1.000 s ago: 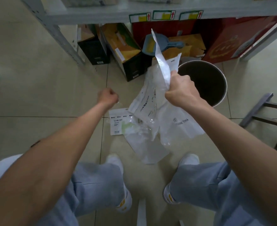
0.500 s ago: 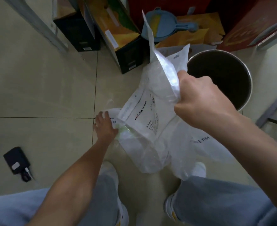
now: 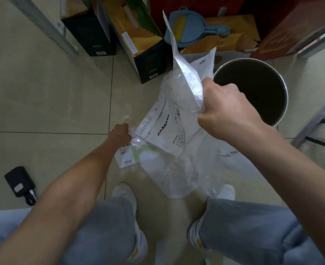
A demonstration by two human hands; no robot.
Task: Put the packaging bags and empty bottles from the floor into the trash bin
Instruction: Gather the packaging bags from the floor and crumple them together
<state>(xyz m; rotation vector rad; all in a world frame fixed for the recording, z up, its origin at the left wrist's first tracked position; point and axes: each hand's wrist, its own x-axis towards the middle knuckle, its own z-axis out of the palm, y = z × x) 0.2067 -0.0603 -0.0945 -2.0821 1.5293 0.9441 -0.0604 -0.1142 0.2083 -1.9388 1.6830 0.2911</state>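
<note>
My right hand is closed on a bunch of white and clear packaging bags, held up just left of the round trash bin. The bin is open-topped and dark inside. My left hand is down at the floor, fingers pinched on the edge of a clear bag with a white and green label that lies under the hanging bunch. Another white bag with grey lettering lies on the floor under my right forearm. No bottle is in sight.
Cardboard boxes and a blue dustpan stand under a shelf behind the bin. A grey stool frame is at the right. A small black device lies on the tiles at the left. My white shoes are below the bags.
The view has tilted down and closer. My left hand dropped from mid-air to the floor and closed on the labelled bag. My right hand keeps its hold on the bunch.
</note>
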